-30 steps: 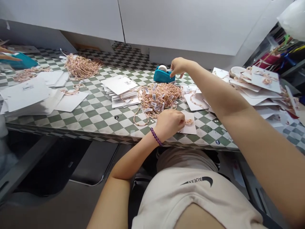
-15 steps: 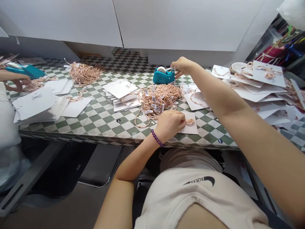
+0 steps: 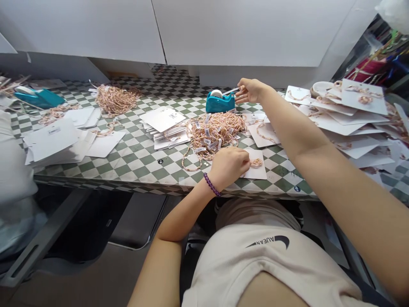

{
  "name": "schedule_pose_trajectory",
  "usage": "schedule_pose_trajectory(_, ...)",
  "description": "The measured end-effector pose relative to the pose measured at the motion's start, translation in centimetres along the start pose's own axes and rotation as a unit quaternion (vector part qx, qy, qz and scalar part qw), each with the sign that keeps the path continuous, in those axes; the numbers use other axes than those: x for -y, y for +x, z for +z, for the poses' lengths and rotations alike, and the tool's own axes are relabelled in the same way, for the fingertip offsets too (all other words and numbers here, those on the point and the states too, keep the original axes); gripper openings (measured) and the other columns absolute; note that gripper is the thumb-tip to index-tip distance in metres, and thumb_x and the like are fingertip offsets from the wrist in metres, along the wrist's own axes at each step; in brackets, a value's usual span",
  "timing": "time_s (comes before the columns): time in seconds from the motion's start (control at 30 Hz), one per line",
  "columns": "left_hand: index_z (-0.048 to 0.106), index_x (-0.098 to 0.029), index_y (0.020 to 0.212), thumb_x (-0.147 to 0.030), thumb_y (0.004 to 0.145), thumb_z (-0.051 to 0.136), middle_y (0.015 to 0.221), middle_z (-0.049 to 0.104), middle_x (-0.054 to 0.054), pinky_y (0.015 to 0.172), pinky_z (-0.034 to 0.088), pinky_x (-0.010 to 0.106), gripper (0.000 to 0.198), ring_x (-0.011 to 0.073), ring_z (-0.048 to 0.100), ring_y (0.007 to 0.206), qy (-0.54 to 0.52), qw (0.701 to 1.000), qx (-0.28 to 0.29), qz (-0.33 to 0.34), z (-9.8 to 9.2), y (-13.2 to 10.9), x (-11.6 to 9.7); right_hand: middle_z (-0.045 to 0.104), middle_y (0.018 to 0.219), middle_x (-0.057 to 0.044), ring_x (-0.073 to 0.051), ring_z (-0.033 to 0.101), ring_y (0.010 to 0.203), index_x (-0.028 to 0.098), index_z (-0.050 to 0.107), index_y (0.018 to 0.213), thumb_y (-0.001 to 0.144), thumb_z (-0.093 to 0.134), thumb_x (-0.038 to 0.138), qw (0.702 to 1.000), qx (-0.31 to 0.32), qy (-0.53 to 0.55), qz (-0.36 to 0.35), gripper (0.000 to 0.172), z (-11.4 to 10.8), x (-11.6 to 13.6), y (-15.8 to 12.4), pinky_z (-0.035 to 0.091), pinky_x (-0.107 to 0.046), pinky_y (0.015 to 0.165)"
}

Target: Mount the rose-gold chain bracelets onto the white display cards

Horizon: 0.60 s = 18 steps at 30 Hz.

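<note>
- Your left hand (image 3: 228,167), wrist low and fingers curled, seems to pinch a rose-gold chain (image 3: 255,162) on a white card (image 3: 257,172); the view is partly blocked by your knuckles.
- The table edge (image 3: 128,181) runs just below that hand, at 6 o'clock.
- Bare checked tablecloth (image 3: 153,170) leaves open room at 9 o'clock.
- A tangled chain pile (image 3: 214,134) sits at 12 o'clock, close to your knuckles.
- Your right hand (image 3: 251,91), arm stretched out, is just beside the teal tape dispenser (image 3: 220,102), at 1 o'clock; you can't tell whether it's gripping anything.
- Fanned display cards (image 3: 338,123) crowd 2 o'clock.
</note>
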<state>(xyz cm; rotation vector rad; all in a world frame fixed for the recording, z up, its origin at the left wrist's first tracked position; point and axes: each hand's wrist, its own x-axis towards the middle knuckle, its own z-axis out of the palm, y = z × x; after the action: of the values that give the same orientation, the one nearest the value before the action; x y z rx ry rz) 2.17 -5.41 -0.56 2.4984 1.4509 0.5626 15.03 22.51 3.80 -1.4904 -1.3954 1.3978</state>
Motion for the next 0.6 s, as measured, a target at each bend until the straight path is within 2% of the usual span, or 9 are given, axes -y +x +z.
schedule_pose_trajectory(0.07, 0.079, -0.018, 0.091, -0.024, 0.095, 0.062, 0.111, 0.079, 0.005, 0.081, 0.053, 0.034, 0.019, 0.0246, 0.074, 0.105, 0.001, 1.000, 0.002, 0.000, 0.0, 0.0, 0.0, 0.066, 0.114, -0.009, -0.015, 0.066, 0.097, 0.012, 0.061, 0.123, 0.101, 0.061, 0.041, 1.000, 0.006, 0.011, 0.000, 0.037, -0.3, -0.4, 0.2, 0.059, -0.034, 0.085)
schedule_pose_trajectory(0.13, 0.079, -0.018, 0.091, -0.024, 0.095, 0.061, 0.111, 0.079, 0.005, 0.081, 0.053, 0.034, 0.019, 0.0247, 0.074, 0.105, 0.002, 1.000, 0.003, 0.000, 0.0, 0.0, 0.0, 0.067, 0.103, -0.007, -0.012, 0.066, 0.089, 0.009, 0.062, 0.109, 0.102, 0.057, 0.038, 1.000, 0.012, 0.017, -0.005, 0.030, -0.5, -0.8, 0.2, 0.058, -0.030, 0.080)
schedule_pose_trajectory(0.2, 0.079, -0.018, 0.091, -0.024, 0.095, 0.061, 0.111, 0.079, 0.005, 0.081, 0.053, 0.034, 0.020, 0.0245, 0.074, 0.105, 0.002, 1.000, 0.003, -0.001, 0.0, 0.0, 0.0, 0.066, 0.092, -0.005, -0.009, 0.064, 0.084, 0.010, 0.056, 0.089, 0.103, 0.051, 0.031, 1.000, 0.020, 0.020, -0.013, 0.026, -0.6, -1.3, 0.1, 0.056, -0.027, 0.080)
schedule_pose_trajectory(0.27, 0.079, -0.018, 0.091, -0.024, 0.095, 0.061, 0.110, 0.079, 0.006, 0.081, 0.053, 0.034, 0.020, 0.0243, 0.074, 0.104, 0.002, 1.000, 0.001, -0.002, 0.0, 0.0, 0.0, 0.064, 0.082, -0.002, -0.007, 0.061, 0.083, 0.015, 0.046, 0.078, 0.102, 0.045, 0.025, 0.999, 0.030, 0.017, -0.022, 0.026, -0.7, -1.6, 0.2, 0.053, -0.025, 0.083)
schedule_pose_trajectory(0.43, 0.078, -0.018, 0.090, -0.023, 0.094, 0.061, 0.107, 0.080, 0.006, 0.080, 0.053, 0.032, 0.018, 0.0234, 0.074, 0.102, 0.002, 1.000, -0.007, 0.003, 0.1, 0.0, 0.0, 0.059, 0.070, 0.003, -0.003, 0.056, 0.084, 0.018, 0.040, 0.072, 0.098, 0.045, 0.021, 0.998, 0.060, -0.025, -0.022, 0.026, -0.4, -1.6, 0.6, 0.047, -0.025, 0.093)
schedule_pose_trajectory(0.6, 0.078, -0.018, 0.087, -0.023, 0.093, 0.062, 0.101, 0.080, 0.006, 0.078, 0.052, 0.031, 0.018, 0.0224, 0.074, 0.098, 0.005, 1.000, -0.018, 0.009, 0.2, -0.1, 0.1, 0.056, 0.068, 0.003, -0.007, 0.058, 0.085, 0.019, 0.040, 0.072, 0.090, 0.059, 0.021, 0.998, 0.062, -0.014, -0.032, 0.026, -0.2, -2.1, 0.4, 0.051, -0.027, 0.090)
